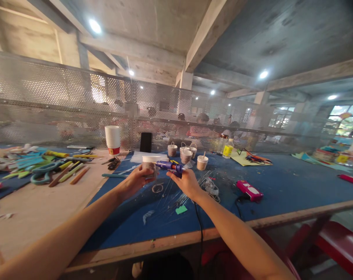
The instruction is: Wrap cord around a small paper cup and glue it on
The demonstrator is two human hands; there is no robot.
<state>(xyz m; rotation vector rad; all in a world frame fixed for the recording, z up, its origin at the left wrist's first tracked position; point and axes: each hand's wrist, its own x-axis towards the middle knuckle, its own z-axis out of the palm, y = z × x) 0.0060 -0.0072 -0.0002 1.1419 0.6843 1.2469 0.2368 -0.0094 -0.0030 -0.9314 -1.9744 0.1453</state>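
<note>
My left hand (pixel 138 177) is wrapped round a paper cup (pixel 149 165) with a white rim and a brownish, rope-like covering, held up over the blue table mat (pixel 121 217). In my right hand (pixel 186 182) is a blue glue gun (pixel 170 166), its nozzle pointing left at the side of the cup. I cannot tell whether the tip touches it. The gun's black cord (pixel 199 225) drops over the table's front edge. Below the hands lie a ring of cord (pixel 157 188), thin clear strands (pixel 179 198) and a green scrap (pixel 181 210).
Several covered small cups (pixel 186 155) stand behind my hands, with a stack of paper cups (pixel 112 140) further left. Blue-handled scissors (pixel 45 171) and tools lie left. A pink box (pixel 249 190) and a yellow-labelled bottle (pixel 228 148) are right. A perforated metal screen (pixel 62 101) borders the back.
</note>
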